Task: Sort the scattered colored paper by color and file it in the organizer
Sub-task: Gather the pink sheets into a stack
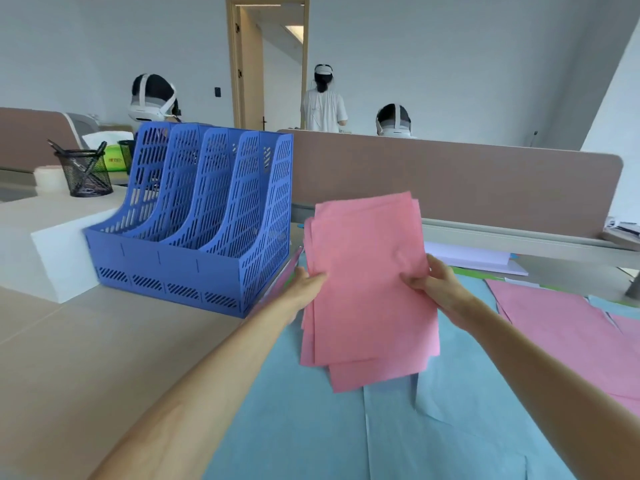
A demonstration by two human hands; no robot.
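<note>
One wide-angle view only, from a camera worn on the person's head. It faces forward and slightly down across the bench. The left hand and right hand sit close at mid-frame, gripping pink paper. The blue organizer stands near at left, with a partition and doorway beyond.

The pink paper stack at centre is looking matt and faintly creased; the blue organizer at left is showing smooth, perforated plastic; the pen cup at upper left is showing black metal mesh; the surface is looking matt
</note>
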